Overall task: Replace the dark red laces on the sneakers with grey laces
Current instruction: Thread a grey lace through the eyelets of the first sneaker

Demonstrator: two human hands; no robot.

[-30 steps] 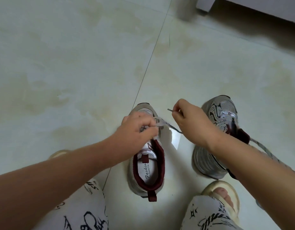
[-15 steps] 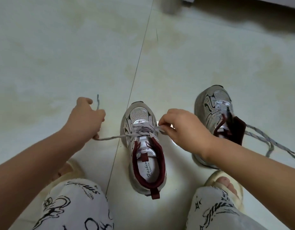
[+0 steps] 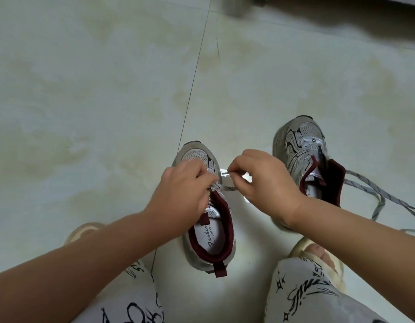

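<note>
While you crouch over the floor (image 3: 108,89), the scene reads like this:

Left hand (image 3: 183,190): your fingers are curled down on the lacing area of the near sneaker (image 3: 209,229), pinching the grey lace (image 3: 227,188) where it leaves the eyelets.

Right hand (image 3: 265,180): your thumb and fingers pinch the free end of that same lace, its stiff tip poking out toward the left hand, just above the shoe's right edge.

Near sneaker: it stands upright on the floor between your knees, toe pointing away from you, dark red collar and heel tab facing you.

Far sneaker (image 3: 304,155): it sits to the right, partly behind your right wrist, with its dark red tongue folded open.

Loose grey lace (image 3: 365,190): it trails from the far sneaker across the floor toward the right edge.

Slippers (image 3: 318,255): pale ones on your feet, just beside your patterned trouser knees.
</note>
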